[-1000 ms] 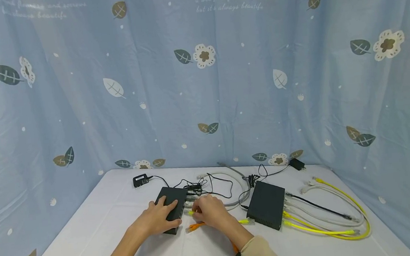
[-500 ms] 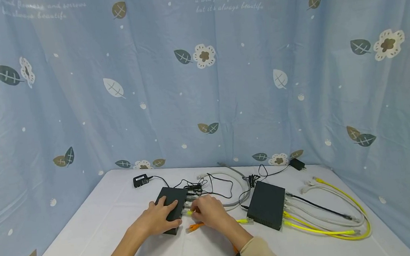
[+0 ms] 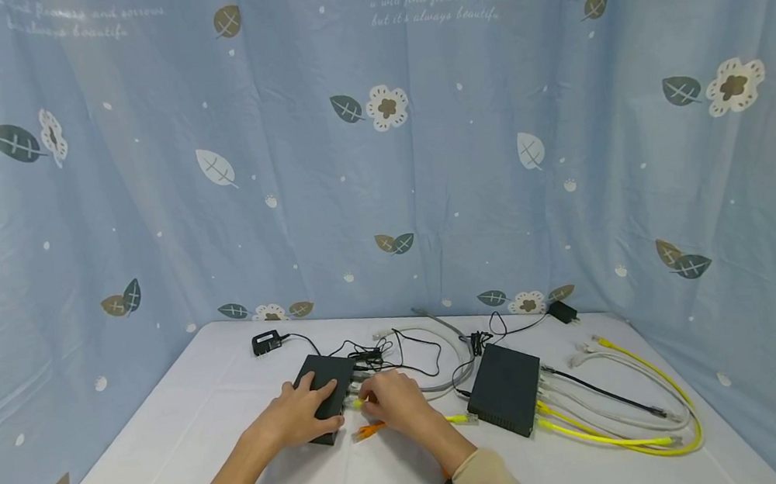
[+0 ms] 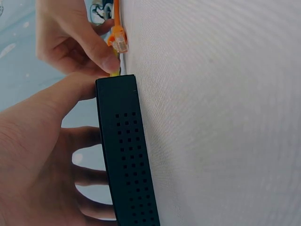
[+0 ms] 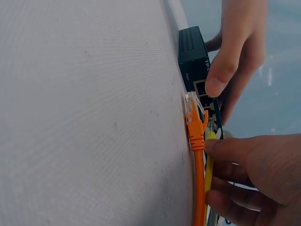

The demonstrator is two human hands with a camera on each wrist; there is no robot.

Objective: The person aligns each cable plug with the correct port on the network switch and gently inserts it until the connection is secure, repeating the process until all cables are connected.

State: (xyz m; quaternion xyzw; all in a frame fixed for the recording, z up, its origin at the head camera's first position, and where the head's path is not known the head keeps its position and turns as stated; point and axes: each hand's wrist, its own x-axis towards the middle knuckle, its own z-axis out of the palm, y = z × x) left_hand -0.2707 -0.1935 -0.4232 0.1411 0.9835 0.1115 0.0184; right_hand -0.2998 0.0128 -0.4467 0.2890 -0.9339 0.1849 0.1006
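A black network switch (image 3: 322,371) lies on the table at left of centre. My left hand (image 3: 298,413) rests on its top with fingers spread, and the thumb (image 5: 217,84) presses the port side. My right hand (image 3: 396,398) pinches a yellow Ethernet cable (image 5: 209,165) just behind its plug, which is at a port of the switch; how deep it sits I cannot tell. Beside it lies an orange Ethernet cable (image 5: 199,176), its clear plug (image 4: 121,44) loose near the switch's near corner. Grey and white plugs show at neighbouring ports, partly hidden by my right hand.
A second black switch (image 3: 504,387) stands to the right, with yellow, white and black cables (image 3: 602,391) running from it. Bundled black power cords (image 3: 368,354) and a coiled grey cable (image 3: 459,377) lie behind. Black adapters (image 3: 267,342) sit at the back corners.
My right hand has edged slightly left toward the switch with the yellow cable, so less of its plug shows. The left hand stays in place.
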